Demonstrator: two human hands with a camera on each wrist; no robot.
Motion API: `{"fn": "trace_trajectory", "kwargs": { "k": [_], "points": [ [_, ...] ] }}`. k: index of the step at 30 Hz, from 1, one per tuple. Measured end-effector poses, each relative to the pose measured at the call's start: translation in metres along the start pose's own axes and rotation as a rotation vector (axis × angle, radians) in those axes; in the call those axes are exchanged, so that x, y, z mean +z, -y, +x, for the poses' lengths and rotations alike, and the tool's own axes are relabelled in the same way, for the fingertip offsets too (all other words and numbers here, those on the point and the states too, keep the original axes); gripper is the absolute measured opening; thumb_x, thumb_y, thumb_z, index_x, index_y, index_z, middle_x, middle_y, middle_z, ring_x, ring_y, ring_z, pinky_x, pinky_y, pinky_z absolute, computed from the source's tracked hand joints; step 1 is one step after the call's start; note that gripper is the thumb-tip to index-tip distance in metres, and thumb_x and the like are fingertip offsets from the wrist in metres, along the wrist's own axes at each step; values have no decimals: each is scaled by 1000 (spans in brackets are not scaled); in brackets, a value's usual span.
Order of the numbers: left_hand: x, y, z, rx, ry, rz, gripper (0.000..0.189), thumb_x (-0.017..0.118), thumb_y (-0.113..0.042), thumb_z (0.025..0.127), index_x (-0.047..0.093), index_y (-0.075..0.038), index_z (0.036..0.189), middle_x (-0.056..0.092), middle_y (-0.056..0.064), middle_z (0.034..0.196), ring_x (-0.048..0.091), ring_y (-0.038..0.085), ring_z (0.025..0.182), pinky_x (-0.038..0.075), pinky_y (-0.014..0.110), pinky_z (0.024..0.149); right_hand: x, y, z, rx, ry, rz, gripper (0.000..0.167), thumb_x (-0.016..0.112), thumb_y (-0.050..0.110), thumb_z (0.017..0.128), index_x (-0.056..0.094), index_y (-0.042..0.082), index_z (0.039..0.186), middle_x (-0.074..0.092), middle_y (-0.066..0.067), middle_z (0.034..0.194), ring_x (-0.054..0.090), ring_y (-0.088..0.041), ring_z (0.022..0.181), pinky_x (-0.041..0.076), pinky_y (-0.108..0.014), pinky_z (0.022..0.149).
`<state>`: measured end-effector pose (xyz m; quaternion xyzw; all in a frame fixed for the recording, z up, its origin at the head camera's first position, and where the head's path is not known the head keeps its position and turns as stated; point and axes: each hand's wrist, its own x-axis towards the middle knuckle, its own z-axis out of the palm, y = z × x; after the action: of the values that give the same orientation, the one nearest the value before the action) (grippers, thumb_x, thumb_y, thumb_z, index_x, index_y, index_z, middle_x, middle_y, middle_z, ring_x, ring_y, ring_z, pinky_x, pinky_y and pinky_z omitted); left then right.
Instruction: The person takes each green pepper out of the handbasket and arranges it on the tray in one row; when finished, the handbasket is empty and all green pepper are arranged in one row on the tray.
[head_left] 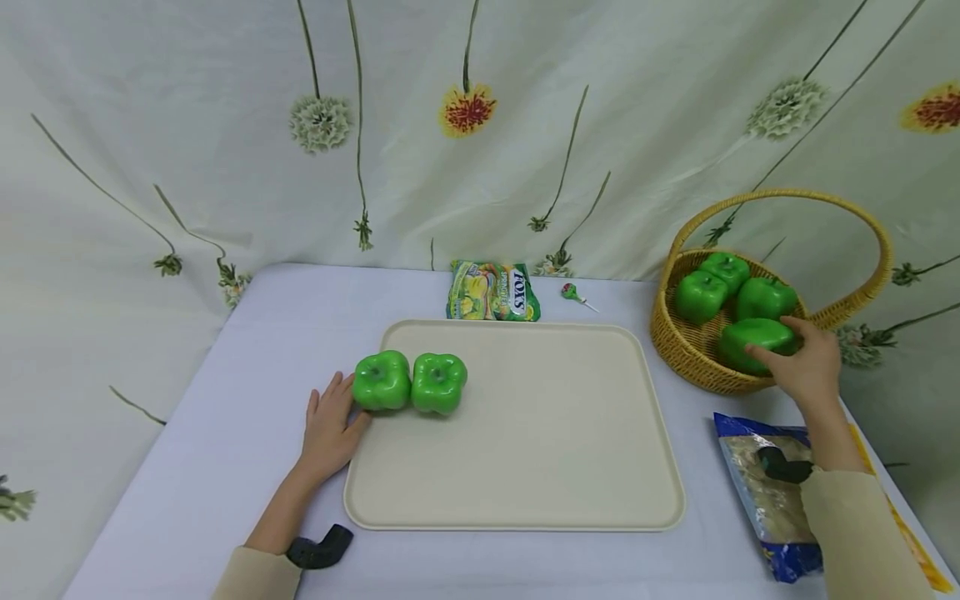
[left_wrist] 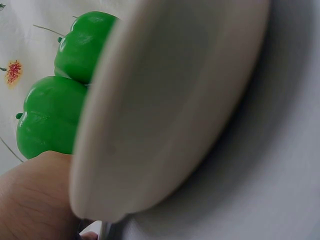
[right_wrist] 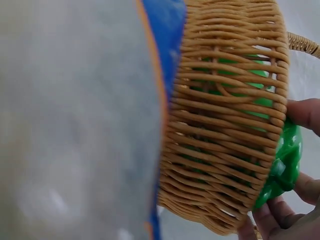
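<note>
Two green bell peppers sit side by side at the upper left of the cream tray [head_left: 525, 467]. Against the outer side of the left bell pepper [head_left: 381, 381] rests my left hand [head_left: 330, 429], its fingers spread and fairly straight. The other bell pepper [head_left: 438, 383] stands just to its right. At the front of the wicker basket [head_left: 697, 367], my right hand [head_left: 812, 367] grips a green bell pepper [head_left: 756, 343] between thumb and fingers. In the right wrist view that bell pepper [right_wrist: 286, 162] shows past the basket rim. Several more bell peppers [head_left: 765, 297] lie behind it.
A tall handle [head_left: 780, 193] arches over the basket. Under my right forearm lies a blue-edged plastic packet [head_left: 768, 492]. A green FOX'S candy bag [head_left: 492, 292] and a wrapped lollipop [head_left: 572, 292] lie behind the tray.
</note>
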<state>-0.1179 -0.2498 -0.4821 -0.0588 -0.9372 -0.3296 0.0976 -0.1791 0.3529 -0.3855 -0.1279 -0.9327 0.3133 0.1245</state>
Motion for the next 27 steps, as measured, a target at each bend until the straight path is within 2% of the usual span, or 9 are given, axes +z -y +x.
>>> {"fn": "trace_trajectory", "kwargs": {
  "k": [5, 9, 14, 19, 25, 27],
  "points": [
    [0, 0, 1, 6, -2, 4, 54, 52, -9, 90, 44, 5, 141, 42, 27, 147, 21, 51, 143, 1, 70, 113, -7, 6, -3, -16, -35, 32, 69, 66, 19, 90, 36, -10, 145, 31, -40, 138, 32, -53, 122, 32, -66, 95],
    [1, 2, 1, 7, -5, 6, 54, 52, -9, 89, 44, 5, 141, 43, 27, 146, 22, 51, 143, 1, 70, 113, -13, 14, -5, -5, -50, 79, 71, 65, 19, 90, 33, -6, 148, 30, -37, 145, 31, -52, 128, 30, -66, 101],
    [-1, 0, 0, 2, 2, 5, 54, 51, -9, 90, 43, 5, 142, 42, 28, 147, 21, 51, 143, 2, 70, 113, -17, 26, -10, 0, -79, 118, 72, 65, 21, 90, 31, -3, 149, 36, -31, 145, 34, -46, 130, 31, -63, 104],
    [-1, 0, 0, 11, -7, 4, 53, 51, -9, 90, 44, 5, 141, 42, 28, 147, 21, 51, 143, 2, 70, 113, -18, 41, -15, 9, -64, 114, 74, 66, 25, 90, 31, 0, 150, 37, -29, 147, 35, -46, 133, 31, -64, 107],
    [0, 0, -1, 17, -17, 0, 53, 52, -9, 90, 44, 6, 140, 42, 28, 146, 22, 52, 142, 3, 70, 113, -15, 57, -21, -66, -60, 118, 71, 68, 24, 89, 36, 2, 149, 40, -27, 144, 40, -43, 128, 36, -57, 101],
    [-1, 0, 0, 12, -11, 2, 53, 52, -9, 90, 44, 6, 141, 42, 28, 147, 21, 51, 143, 2, 70, 113, -13, 62, -23, -109, -63, 111, 69, 69, 23, 89, 39, 4, 148, 42, -25, 143, 41, -40, 124, 38, -49, 96]
  ]
}}
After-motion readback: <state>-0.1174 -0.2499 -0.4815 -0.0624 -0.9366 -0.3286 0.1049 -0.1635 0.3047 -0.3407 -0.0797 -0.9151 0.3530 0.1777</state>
